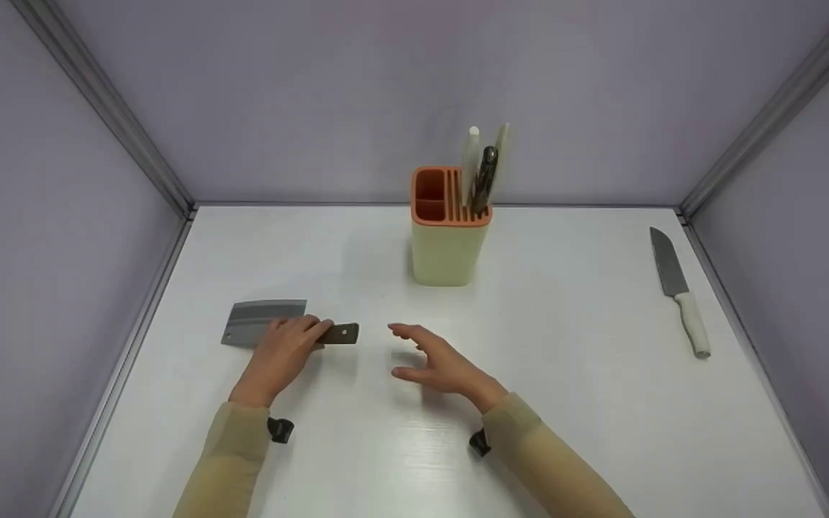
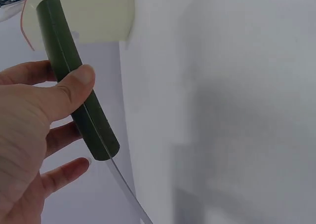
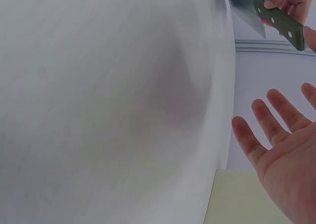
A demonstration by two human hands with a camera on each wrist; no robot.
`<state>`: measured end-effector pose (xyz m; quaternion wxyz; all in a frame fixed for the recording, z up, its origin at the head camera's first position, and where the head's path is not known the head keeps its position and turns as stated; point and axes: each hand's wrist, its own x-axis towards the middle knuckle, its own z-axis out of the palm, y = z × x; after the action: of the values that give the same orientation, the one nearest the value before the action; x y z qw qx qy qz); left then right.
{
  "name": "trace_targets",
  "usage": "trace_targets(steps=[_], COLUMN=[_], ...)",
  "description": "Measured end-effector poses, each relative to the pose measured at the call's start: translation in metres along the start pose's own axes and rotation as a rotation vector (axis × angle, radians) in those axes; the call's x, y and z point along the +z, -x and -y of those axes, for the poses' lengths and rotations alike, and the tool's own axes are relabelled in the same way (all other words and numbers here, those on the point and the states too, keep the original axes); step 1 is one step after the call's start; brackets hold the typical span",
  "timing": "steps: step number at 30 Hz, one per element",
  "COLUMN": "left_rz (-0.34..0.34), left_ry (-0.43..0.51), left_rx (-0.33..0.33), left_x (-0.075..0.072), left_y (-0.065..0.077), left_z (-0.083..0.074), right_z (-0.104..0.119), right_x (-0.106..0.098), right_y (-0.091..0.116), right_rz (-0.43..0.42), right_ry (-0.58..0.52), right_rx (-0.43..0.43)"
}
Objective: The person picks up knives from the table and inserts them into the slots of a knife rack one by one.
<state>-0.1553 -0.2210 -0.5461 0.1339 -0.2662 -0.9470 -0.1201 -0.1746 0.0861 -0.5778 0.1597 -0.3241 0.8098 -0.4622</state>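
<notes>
My left hand (image 1: 287,352) grips a cleaver by its dark green handle (image 2: 79,81), thumb on one side and fingers on the other. The cleaver's broad grey blade (image 1: 260,321) points left in the head view, and its handle end points toward my right hand. Nothing is held in my right hand (image 1: 443,363); its fingers are spread and the thumb stands apart, a short way right of the handle's end. In the right wrist view, the cleaver handle (image 3: 280,23) shows rivets, and the right fingers (image 3: 279,110) are extended apart from it.
A pale knife block (image 1: 450,255) with an orange top stands at the back middle, holding two white-handled pieces and a dark-handled one. Open compartments show on its left side. A white-handled knife (image 1: 679,291) lies at the far right. Walls enclose the white table (image 1: 565,432).
</notes>
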Motion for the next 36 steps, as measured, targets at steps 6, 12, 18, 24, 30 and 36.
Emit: trace_targets(steps=[6,12,18,24,30,36], left_rz=[-0.035,-0.084,-0.175,-0.269,-0.336,-0.378], left_ry=[-0.007,0.058,0.069,0.116,0.200,0.248], left_rx=[0.001,0.025,0.088,0.107,0.092,0.087], left_x=[-0.010,-0.020,-0.025,-0.024,-0.023,-0.025], left_y=[-0.015,-0.029,-0.039,-0.045,-0.049,-0.054], left_z=[-0.021,-0.039,-0.054,-0.067,-0.078,-0.089], right_z=[0.007,0.019,0.064,0.082,0.091,0.099], right_x=[0.000,0.000,-0.011,-0.016,-0.018,-0.021], right_y=[-0.003,-0.004,0.001,0.000,0.002,0.002], right_rz=[-0.055,-0.118,-0.186,-0.279,-0.320,-0.379], right_ry=[-0.001,-0.053,-0.177,-0.249,-0.300,-0.326], right_rx=[-0.068,-0.129,-0.194,-0.285,-0.353,-0.354])
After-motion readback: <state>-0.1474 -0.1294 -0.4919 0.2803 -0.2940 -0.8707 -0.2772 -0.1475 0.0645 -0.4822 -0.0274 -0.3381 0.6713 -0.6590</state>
